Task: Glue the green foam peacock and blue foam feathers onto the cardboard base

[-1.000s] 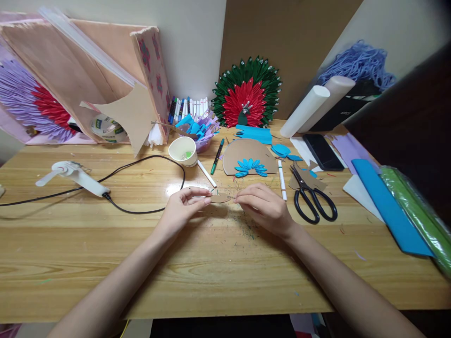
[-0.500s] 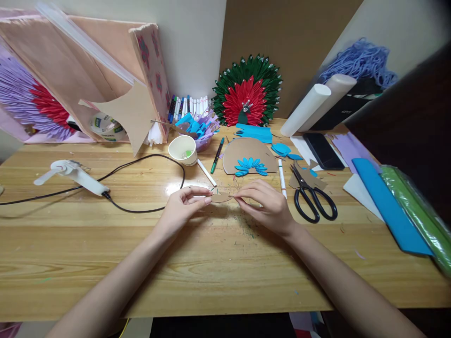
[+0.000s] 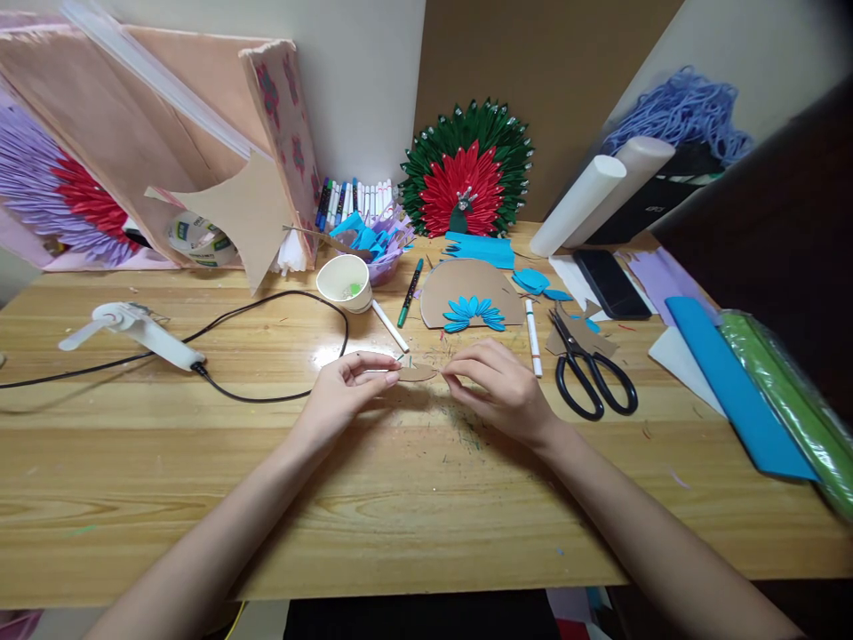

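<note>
Over the middle of the wooden table [image 3: 400, 507], a small brown card piece [image 3: 418, 373] is held up, near the half-moon card [image 3: 453, 277] with blue petals [image 3: 474, 311]. The left hand [image 3: 343, 391] pinches one end between thumb and fingers. The right hand [image 3: 501, 391] has its fingertips bunched at the other, pointy end; I cannot tell if they hold it. The card looks thin, so a hard pull or squeeze could bend or rip that tip. If the left thumb slips, the piece could drop. The black cord [image 3: 253, 399] lies right by the left hand, so a swing that way might snag it and drag the white tool [image 3: 156, 340].
</note>
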Tool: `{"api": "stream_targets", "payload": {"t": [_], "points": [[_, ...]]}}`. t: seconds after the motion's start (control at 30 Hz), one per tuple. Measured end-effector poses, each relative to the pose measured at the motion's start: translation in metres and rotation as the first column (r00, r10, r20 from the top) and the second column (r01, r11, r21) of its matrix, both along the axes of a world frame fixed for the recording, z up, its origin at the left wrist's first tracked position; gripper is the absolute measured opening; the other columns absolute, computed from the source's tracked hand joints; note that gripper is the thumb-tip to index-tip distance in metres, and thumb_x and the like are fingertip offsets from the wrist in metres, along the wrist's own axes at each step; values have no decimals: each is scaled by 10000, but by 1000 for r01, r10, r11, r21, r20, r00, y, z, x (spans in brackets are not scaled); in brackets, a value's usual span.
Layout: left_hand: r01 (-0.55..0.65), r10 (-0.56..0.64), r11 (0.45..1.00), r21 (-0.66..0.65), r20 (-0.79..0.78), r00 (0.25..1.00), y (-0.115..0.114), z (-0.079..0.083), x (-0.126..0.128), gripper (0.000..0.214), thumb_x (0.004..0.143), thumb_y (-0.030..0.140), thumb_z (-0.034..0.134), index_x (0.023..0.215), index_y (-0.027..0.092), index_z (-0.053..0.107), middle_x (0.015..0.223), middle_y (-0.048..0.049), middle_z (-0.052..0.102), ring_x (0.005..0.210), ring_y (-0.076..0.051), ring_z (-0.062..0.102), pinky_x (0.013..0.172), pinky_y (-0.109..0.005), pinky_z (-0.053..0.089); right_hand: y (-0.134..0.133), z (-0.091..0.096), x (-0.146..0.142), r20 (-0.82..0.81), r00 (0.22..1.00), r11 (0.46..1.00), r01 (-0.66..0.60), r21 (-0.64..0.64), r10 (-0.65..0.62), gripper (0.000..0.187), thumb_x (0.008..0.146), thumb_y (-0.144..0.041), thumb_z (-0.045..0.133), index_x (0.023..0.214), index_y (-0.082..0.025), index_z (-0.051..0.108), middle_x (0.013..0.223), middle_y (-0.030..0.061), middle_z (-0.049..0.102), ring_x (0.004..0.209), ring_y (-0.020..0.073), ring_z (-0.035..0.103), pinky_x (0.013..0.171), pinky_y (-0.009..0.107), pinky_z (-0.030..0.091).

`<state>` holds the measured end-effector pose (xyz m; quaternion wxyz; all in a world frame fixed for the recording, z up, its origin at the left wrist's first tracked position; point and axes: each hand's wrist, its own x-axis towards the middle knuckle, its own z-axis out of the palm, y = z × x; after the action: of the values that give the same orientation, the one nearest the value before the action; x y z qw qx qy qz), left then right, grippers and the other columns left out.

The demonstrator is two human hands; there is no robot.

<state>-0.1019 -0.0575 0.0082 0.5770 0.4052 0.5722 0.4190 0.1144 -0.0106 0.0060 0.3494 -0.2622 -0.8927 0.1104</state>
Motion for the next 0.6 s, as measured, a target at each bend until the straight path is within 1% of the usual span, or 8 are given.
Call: {"api": "stream_targets", "payload": {"t": [0.1,0.2,0.27,0.33,0.4,0.5,0.6], "points": [[-11,11,1000,-4,7,1000,0,1,1,304,655,314,726,900,150,655,1028,-93,692,960,-205,643,867,-309,485,0,1,0,-15,1000,999,2,-36,-3,144,811,-132,542,894,-209,630,811,60,650,780,188,584,702,353,490],[-31,32,999,-31,40,999,1,0,1,302,656,314,730,897,147,659,1000,-91,702,930,-195,655,872,-308,482,0,3,-1,-76,997,995,9,-97,-17,148,800,-138,565,917,-207,623,819,53,659,788,184,600,718,350,494],[-38,42,998,-49,83,996,1,-1,1,318,662,321,731,917,145,657,974,-88,710,915,-194,662,890,-321,475,-1,5,-1,-123,991,986,31,-166,-52,144,795,-159,585,926,-208,619,827,48,663,792,180,610,725,348,500],[-43,50,997,-60,129,990,0,-3,0,350,657,320,739,946,142,654,959,-91,714,918,-202,663,911,-340,465,-1,6,-1,-153,983,965,62,-256,-104,130,792,-196,600,920,-210,624,833,44,668,790,178,618,726,347,508],[-45,57,996,-75,171,984,-1,-4,0,378,642,307,754,963,134,653,939,-97,718,920,-209,664,921,-348,461,-2,6,-2,-174,973,928,77,-365,-149,120,791,-229,607,906,-208,635,831,40,674,769,169,626,713,337,519],[-61,87,991,-122,221,971,-2,-6,1,359,647,288,755,952,126,657,911,-95,722,893,-193,672,902,-325,482,-3,4,-3,-218,959,849,41,-527,-182,118,786,-256,616,882,-194,650,825,44,684,743,159,639,676,315,540],[-88,126,983,-164,240,963,-1,-6,1,308,659,278,748,915,129,667,919,-84,721,869,-171,677,867,-282,508,-4,1,-5,-262,941,776,0,-630,-213,125,765,-275,642,852,-187,657,832,53,692,758,168,653,660,316,553]]}}
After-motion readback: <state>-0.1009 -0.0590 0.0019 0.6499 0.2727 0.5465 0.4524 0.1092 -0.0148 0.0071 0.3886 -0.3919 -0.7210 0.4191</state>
